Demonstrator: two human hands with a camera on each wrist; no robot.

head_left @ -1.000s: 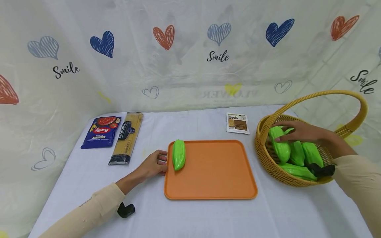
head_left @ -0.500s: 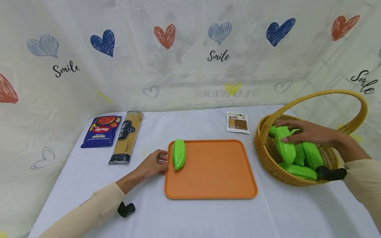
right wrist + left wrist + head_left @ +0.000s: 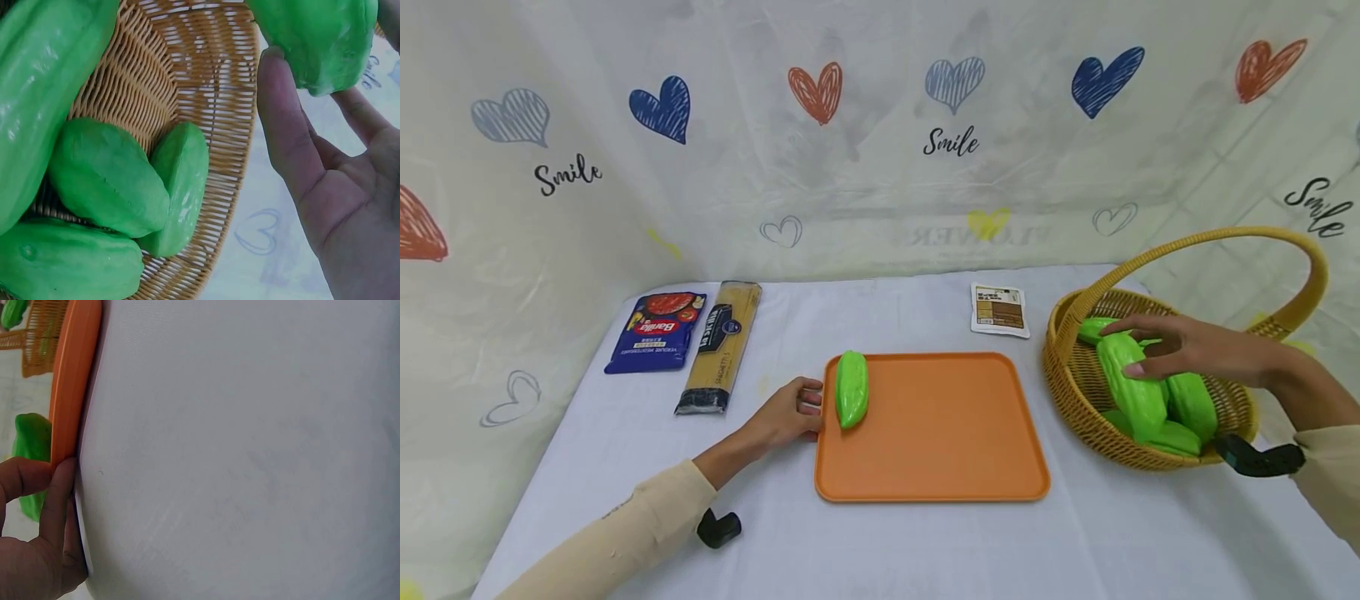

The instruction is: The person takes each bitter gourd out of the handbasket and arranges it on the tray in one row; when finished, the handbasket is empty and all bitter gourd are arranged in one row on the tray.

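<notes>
Left hand [image 3: 786, 415]: fingers pinch the orange tray [image 3: 932, 433] at its 9 o'clock rim. Right hand [image 3: 1191, 350]: fingers grasp a ribbed green gourd [image 3: 1135, 396] at the wicker basket [image 3: 1077, 423]; the gourd lies at 8 o'clock from the palm, long axis 11 to 5 o'clock, with the tray toward its 9 o'clock.

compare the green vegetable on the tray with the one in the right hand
The tray vegetable lies on the orange tray; the held vegetable is gripped by the right hand. The tray vegetable's near end tapers to a point, while the held vegetable's looks blunt. Both are bright green and glossy.
</notes>
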